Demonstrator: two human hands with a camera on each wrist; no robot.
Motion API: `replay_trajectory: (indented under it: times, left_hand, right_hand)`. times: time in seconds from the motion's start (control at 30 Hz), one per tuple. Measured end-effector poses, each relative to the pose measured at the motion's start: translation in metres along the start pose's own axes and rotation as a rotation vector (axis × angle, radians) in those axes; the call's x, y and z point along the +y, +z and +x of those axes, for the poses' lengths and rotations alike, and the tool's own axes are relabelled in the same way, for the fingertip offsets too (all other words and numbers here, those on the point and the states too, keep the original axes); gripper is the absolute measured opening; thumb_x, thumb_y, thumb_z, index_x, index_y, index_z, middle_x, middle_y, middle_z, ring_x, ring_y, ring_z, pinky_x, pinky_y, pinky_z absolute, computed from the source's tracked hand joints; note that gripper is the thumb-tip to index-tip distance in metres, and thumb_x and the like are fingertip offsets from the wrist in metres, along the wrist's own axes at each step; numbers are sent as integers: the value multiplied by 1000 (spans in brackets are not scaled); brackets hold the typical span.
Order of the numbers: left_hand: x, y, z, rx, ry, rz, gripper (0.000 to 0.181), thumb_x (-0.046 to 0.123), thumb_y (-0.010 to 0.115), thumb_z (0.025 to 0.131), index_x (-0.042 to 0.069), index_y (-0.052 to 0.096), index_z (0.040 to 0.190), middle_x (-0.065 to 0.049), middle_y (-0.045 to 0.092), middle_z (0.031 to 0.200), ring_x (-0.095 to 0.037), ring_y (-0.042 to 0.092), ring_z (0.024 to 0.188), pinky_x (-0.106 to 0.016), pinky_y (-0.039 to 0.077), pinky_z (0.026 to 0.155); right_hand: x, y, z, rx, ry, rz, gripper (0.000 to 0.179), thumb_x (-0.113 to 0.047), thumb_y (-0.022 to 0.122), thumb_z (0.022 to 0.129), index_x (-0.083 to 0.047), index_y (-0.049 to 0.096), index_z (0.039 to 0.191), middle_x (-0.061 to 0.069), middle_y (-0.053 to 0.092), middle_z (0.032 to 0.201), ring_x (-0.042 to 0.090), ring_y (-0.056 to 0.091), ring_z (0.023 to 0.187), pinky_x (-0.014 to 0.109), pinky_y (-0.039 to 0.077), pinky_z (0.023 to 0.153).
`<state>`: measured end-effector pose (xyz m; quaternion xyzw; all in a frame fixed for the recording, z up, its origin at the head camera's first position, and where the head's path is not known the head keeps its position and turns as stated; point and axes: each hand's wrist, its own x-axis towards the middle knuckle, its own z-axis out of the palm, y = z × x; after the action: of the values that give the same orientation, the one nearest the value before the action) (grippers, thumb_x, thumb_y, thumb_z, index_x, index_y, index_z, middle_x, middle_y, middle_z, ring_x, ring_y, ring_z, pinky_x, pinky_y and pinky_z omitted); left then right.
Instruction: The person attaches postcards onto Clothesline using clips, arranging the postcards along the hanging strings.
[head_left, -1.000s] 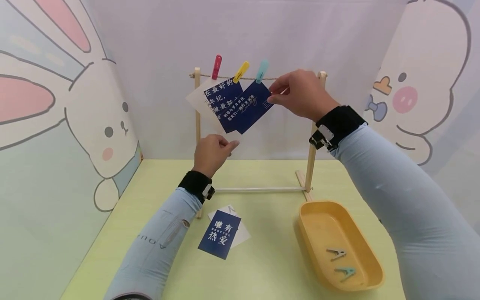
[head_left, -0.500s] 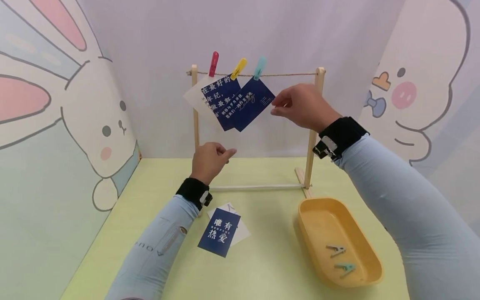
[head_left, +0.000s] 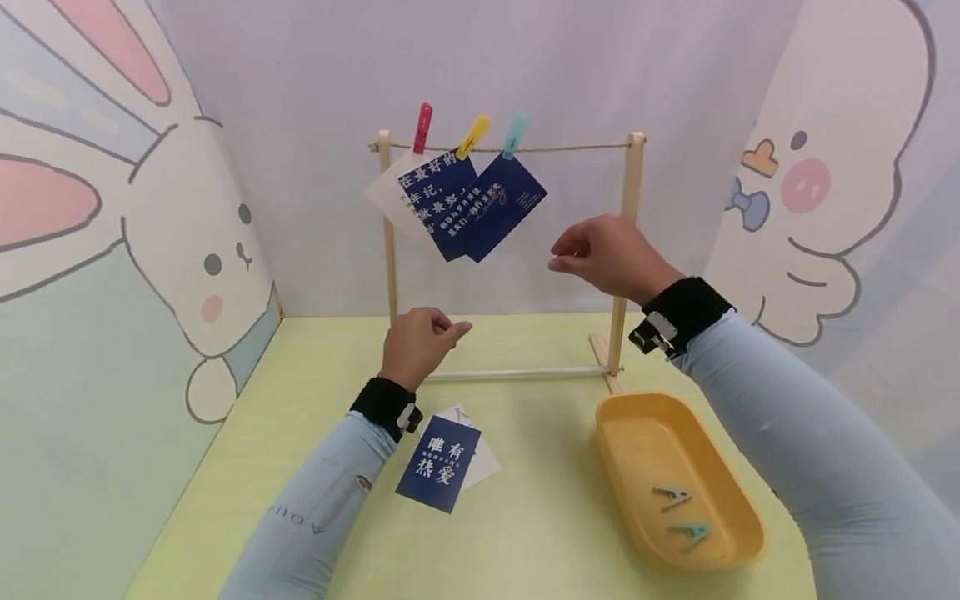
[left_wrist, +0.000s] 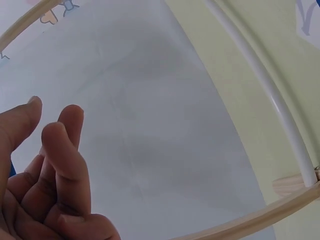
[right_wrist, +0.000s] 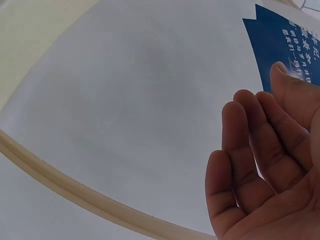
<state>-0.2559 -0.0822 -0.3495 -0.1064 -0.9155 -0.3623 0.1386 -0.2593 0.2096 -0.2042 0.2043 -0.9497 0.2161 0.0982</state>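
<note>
Three cards hang from a twine line (head_left: 577, 148): a white card (head_left: 397, 196) under a red clothespin (head_left: 423, 127), a blue card with large white writing (head_left: 429, 187) under a yellow clothespin (head_left: 473, 137), and another blue card (head_left: 498, 208) under a light blue clothespin (head_left: 515, 133). The right hand (head_left: 611, 257) is in the air, right of and below the last card, apart from it. Below the cards hovers the left hand (head_left: 418, 346). Both hands hold nothing, their fingers loosely bent, as the wrist views confirm.
On the table, a blue card (head_left: 438, 462) overlaps a white card (head_left: 483, 467). A yellow tray (head_left: 637, 404) at right holds a grey clothespin (head_left: 672, 497) and a teal clothespin (head_left: 690, 532). The wooden stand (head_left: 633, 179) has a white bar (head_left: 517, 373) low between its posts.
The right hand has let go of the right-hand blue card's corner and moved down and slightly right. The left hand has sunk lower, away from the cards. The cards still hang.
</note>
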Motion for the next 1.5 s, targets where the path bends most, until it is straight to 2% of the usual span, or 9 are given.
replay_trajectory:
  times: [0.2, 0.4, 0.7, 1.0, 1.27, 1.5]
  left_hand:
    - [-7, 8, -9, -34, -21, 29, 38, 53, 73, 93, 15, 76, 89, 2, 71, 72, -17, 62, 64, -33, 47, 58]
    - [-14, 15, -16, -57, -23, 42, 38, 53, 73, 93, 15, 76, 90, 1, 70, 75, -18, 62, 66, -32, 48, 61]
    - [-20, 28, -31, -90, -54, 26, 36, 52, 74, 93, 16, 76, 92, 2, 70, 76, -17, 62, 69, -31, 49, 62]
    - [-7, 53, -41, -143, -27, -73, 31, 46, 75, 94, 16, 74, 90, 3, 67, 72, -15, 60, 65, -30, 49, 62]
    - [8, 84, -50, -197, 47, -134, 29, 44, 76, 93, 17, 73, 83, 7, 66, 69, -9, 59, 62, -29, 48, 61]
    - [23, 110, -55, -237, 75, -153, 31, 47, 75, 93, 19, 73, 81, 9, 65, 68, -8, 57, 61, -27, 46, 60]
  right_hand:
    - [11, 12, -16, -12, 10, 29, 20, -26, 78, 95, -14, 80, 110, 3, 77, 96, 20, 68, 86, 38, 60, 79]
    - [23, 21, -33, -31, 73, 30, 21, -28, 77, 95, -15, 79, 112, 0, 76, 98, 20, 69, 87, 39, 61, 81]
    - [38, 32, -53, -67, 123, 33, 23, -30, 75, 97, -15, 78, 114, 0, 76, 101, 21, 68, 89, 40, 60, 83]
    - [57, 41, -73, -67, 152, 55, 26, -34, 73, 98, -16, 77, 115, 2, 76, 104, 22, 67, 93, 42, 57, 83]
    - [80, 59, -92, -62, 202, 72, 26, -39, 73, 97, -17, 78, 111, 0, 76, 101, 20, 68, 90, 40, 54, 82]
    - [87, 71, -110, -103, 184, 63, 19, -36, 72, 98, -20, 79, 107, -2, 76, 97, 19, 66, 87, 39, 54, 81]
